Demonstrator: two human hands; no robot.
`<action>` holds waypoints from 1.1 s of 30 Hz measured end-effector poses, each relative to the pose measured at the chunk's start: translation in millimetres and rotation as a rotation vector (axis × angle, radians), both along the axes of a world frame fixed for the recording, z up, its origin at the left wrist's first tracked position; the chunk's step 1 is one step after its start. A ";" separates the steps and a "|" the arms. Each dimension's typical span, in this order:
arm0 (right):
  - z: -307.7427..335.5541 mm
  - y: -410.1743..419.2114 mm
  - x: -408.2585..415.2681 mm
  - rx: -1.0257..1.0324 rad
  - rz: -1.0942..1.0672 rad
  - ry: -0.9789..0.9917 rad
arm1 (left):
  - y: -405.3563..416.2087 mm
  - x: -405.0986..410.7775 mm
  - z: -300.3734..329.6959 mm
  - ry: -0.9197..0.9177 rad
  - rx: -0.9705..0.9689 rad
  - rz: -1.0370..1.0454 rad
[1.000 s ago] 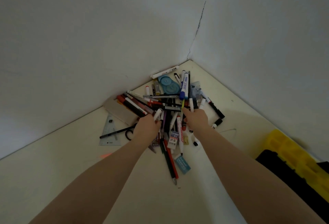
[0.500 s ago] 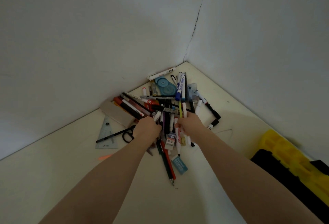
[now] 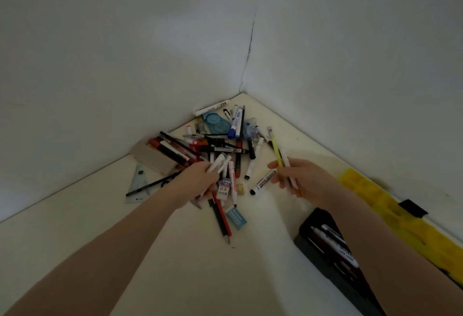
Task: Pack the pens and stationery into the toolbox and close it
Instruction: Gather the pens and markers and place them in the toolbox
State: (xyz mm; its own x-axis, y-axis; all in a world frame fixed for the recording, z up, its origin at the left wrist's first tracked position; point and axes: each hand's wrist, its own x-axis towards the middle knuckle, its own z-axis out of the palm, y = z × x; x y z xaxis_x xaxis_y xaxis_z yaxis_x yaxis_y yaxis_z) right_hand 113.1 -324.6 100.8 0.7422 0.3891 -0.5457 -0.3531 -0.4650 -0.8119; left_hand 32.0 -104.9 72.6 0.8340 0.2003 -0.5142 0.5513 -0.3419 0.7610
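Observation:
A heap of pens, markers and stationery lies on the cream table in the corner of two white walls. My left hand grips a bunch of white markers at the heap's near edge. To the right of the heap, lifted off it, my right hand holds a few pens, among them a yellow highlighter and a white marker. The black toolbox stands open at the lower right, with white markers inside; my right forearm hides part of it. Its yellow lid leans against the right wall.
A clear set square and a beige flat block lie left of the heap. A teal correction-tape roller sits near the corner. A blue eraser and a red pen lie in front of the heap.
My right hand has lifted a few pens out of the heap and swung right, toward the toolbox. My left hand stays on the heap, gripping markers. The view has shifted and shows the toolbox's inside.

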 end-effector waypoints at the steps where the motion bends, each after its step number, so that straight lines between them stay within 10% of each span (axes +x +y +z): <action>1: 3.4 -14.1 -1.5 -0.050 0.002 -0.052 | -8.2 0.3 6.4 -0.037 0.023 -0.080; 14: -16.6 -180.8 -57.4 -0.550 0.180 -0.132 | -204.2 27.7 2.4 -0.461 0.445 -1.290; 24: -60.2 -173.6 -46.1 -0.699 0.326 -0.180 | -249.0 53.2 -38.9 -0.116 0.741 -1.519; 33: -62.5 -166.6 -44.3 -0.641 0.367 -0.358 | -247.1 50.3 -54.2 -0.200 0.503 -1.495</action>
